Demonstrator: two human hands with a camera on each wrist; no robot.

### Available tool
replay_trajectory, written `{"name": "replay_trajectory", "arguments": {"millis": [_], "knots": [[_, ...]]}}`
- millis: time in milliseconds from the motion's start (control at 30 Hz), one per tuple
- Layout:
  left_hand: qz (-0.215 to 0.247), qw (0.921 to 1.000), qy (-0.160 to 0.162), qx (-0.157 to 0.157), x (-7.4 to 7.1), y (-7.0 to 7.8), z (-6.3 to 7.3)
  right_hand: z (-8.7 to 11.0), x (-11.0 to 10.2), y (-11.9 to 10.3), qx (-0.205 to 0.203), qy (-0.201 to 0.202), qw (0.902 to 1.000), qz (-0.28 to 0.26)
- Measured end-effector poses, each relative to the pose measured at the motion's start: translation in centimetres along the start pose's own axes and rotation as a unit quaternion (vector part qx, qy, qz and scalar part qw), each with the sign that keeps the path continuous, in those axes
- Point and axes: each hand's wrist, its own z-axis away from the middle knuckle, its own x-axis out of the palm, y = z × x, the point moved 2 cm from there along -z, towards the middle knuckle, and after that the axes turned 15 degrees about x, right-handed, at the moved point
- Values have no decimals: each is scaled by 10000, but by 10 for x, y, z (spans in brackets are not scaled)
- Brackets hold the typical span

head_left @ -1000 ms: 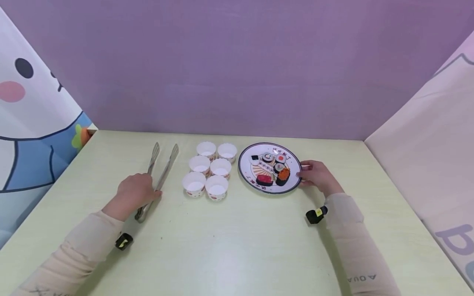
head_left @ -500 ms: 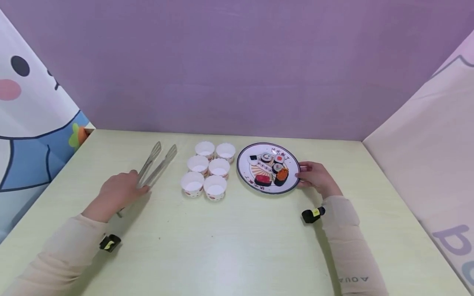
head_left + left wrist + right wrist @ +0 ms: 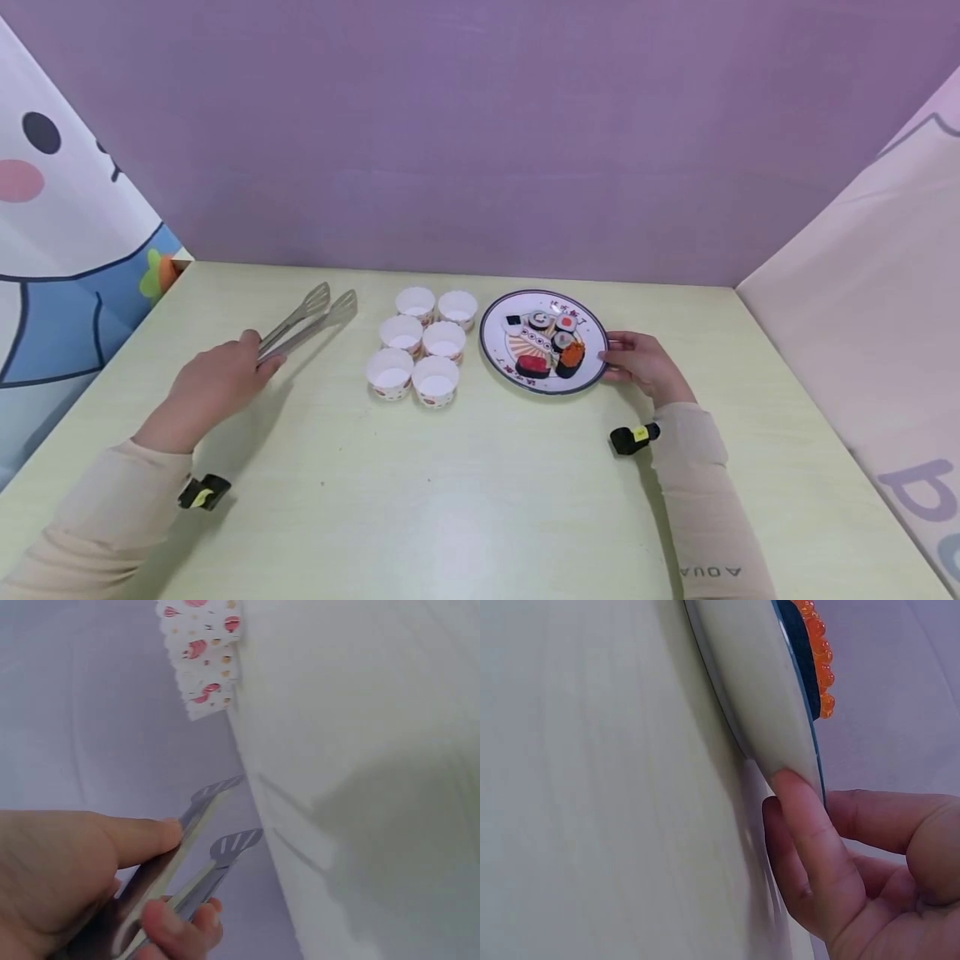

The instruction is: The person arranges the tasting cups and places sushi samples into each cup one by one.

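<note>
My left hand (image 3: 217, 385) grips a pair of metal tongs (image 3: 296, 323) by the arms, its thumb on one side and fingers on the other. In the left wrist view the slotted tips of the tongs (image 3: 236, 844) stand apart, with nothing between them. With thumb and fingers my right hand (image 3: 643, 364) pinches the right rim of a white plate (image 3: 501, 350) with a dark blue edge. Several sushi pieces lie on that plate, among them one with orange roe (image 3: 572, 356) and one with a red topping (image 3: 533, 365). The roe piece (image 3: 823, 664) also shows in the right wrist view.
Several white paper cups (image 3: 403, 333) with a red pattern stand in two columns between the tongs and the plate. They rest on a pale table (image 3: 450, 492). A purple backdrop (image 3: 480, 150) rises behind the table's far edge.
My left hand has lifted the tongs off the table and drawn them left and toward me. The right hand stays at the plate's rim. Cups and plate keep their places.
</note>
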Motion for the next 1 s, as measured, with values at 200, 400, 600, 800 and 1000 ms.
{"name": "replay_trajectory", "arguments": {"millis": [200, 400, 600, 800, 1000], "knots": [[-55, 9992, 378, 102, -14, 16, -1, 0, 0, 0, 40, 50, 10000, -47], [-196, 9966, 623, 506, -26, 46, -7, -1, 0, 1, 39, 70, 10000, -12], [-307, 9935, 609, 907, -27, 78, -17, -1, 0, 2, 56, 136, 9999, 25], [-223, 9915, 465, 1198, -23, 103, -31, -1, 0, 2, 35, 193, 9998, 82], [-237, 9903, 193, 1358, -15, 123, -48, -2, -1, 2, 2, 123, 9999, 85]]}}
